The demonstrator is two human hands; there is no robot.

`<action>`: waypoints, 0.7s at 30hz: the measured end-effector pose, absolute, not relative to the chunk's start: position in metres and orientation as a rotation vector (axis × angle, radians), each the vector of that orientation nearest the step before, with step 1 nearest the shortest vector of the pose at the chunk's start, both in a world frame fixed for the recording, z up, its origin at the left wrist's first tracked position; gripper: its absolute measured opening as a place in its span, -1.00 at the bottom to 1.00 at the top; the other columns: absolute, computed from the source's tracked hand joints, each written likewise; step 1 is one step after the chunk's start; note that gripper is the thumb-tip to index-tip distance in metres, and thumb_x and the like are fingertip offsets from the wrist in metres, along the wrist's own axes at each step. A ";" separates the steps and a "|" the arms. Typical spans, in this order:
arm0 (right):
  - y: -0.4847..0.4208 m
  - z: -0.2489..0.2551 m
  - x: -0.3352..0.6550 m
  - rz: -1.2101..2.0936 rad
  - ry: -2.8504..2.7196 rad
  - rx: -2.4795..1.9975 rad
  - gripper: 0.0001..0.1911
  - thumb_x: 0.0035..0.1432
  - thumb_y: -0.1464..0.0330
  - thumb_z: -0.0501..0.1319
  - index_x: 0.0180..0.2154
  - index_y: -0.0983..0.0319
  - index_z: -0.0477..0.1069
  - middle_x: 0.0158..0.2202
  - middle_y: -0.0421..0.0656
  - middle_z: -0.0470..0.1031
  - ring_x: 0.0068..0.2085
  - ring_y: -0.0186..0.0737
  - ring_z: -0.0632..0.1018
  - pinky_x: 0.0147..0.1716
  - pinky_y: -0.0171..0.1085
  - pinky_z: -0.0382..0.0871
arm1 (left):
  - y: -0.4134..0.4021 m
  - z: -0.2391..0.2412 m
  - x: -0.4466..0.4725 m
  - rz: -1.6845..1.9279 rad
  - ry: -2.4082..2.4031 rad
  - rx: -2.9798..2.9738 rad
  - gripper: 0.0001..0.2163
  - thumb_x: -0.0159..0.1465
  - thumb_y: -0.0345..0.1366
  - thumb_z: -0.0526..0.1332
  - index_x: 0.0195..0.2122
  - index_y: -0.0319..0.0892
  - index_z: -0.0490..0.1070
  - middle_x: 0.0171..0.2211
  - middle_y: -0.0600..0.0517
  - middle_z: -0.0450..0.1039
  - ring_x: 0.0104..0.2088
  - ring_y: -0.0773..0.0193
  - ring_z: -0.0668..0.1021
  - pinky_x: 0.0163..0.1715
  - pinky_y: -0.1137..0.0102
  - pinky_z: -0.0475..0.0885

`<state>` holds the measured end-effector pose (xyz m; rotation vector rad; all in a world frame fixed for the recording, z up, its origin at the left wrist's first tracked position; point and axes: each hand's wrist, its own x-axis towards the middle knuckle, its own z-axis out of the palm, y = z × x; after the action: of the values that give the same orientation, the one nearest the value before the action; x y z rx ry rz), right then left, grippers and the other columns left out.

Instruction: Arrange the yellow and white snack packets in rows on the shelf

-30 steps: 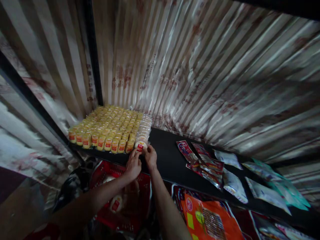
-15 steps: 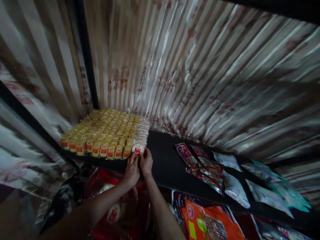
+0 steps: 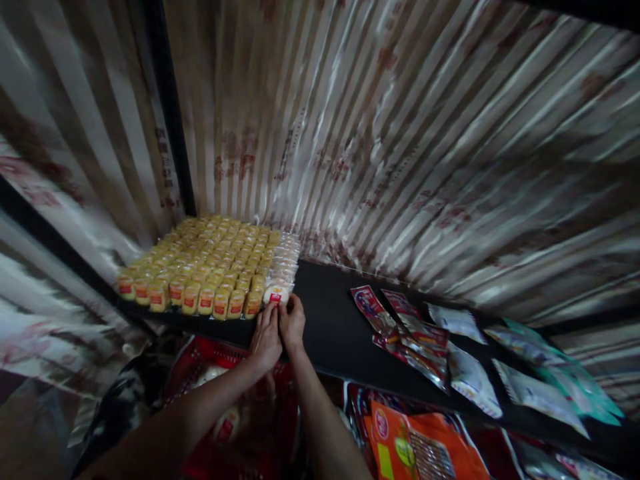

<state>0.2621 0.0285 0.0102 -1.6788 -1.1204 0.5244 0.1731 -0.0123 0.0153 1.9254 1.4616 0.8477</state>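
Note:
On a black shelf (image 3: 340, 327) stands a dense block of yellow packets (image 3: 205, 263) with red labels. Along its right side runs a row of pale round packets (image 3: 284, 267). My left hand (image 3: 265, 337) and my right hand (image 3: 293, 323) are side by side at the shelf's front edge, fingertips pinching the frontmost pale packet (image 3: 277, 294) with its red label. Both forearms reach up from the bottom of the view.
Red and silver flat pouches (image 3: 405, 327) and white and teal ones (image 3: 530, 373) lie further right on the shelf. Below are a red basket (image 3: 220, 373) with similar packets and orange bags (image 3: 415, 447). Corrugated striped sheeting (image 3: 400, 133) forms the back wall.
The view has shifted slightly, so the packets appear further left. Both hands stay at the front pale packet and have drawn closer together.

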 end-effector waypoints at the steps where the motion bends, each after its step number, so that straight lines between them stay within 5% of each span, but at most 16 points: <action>1: 0.029 0.010 0.262 0.525 -1.122 -1.682 -0.60 0.05 0.24 0.13 -0.09 0.29 0.40 -0.14 0.01 0.51 -0.15 -0.11 0.50 -0.05 -0.15 0.33 | -0.011 0.015 0.173 0.856 1.464 1.921 -0.46 0.17 -0.49 -0.02 0.23 -0.30 0.14 0.25 -0.19 0.15 0.25 0.08 0.20 0.24 0.17 0.13; 13: 0.018 0.020 0.257 0.530 -1.140 -1.677 -0.49 0.06 0.24 0.13 0.03 0.36 0.32 -0.01 0.07 0.43 -0.02 -0.11 0.45 0.05 -0.13 0.26 | -0.015 0.019 0.167 0.826 1.445 1.990 -0.47 0.18 -0.52 -0.03 0.21 -0.36 0.14 0.25 -0.20 0.10 0.25 0.07 0.16 0.24 0.17 0.14; 21: -0.087 0.022 0.215 0.680 -0.907 -1.569 -0.61 0.18 0.14 0.03 -0.07 0.25 0.32 -0.20 -0.07 0.49 -0.19 -0.22 0.51 -0.15 -0.26 0.37 | -0.087 -0.006 0.114 0.594 1.265 2.113 -0.72 0.16 -0.50 0.02 -0.17 -0.20 0.45 -0.08 -0.11 0.40 0.00 0.13 0.39 0.06 0.23 0.34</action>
<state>0.2148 -0.0872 0.0217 -1.5685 -0.9066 0.6800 0.1144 -0.0867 -0.0057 2.1130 1.2652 0.5937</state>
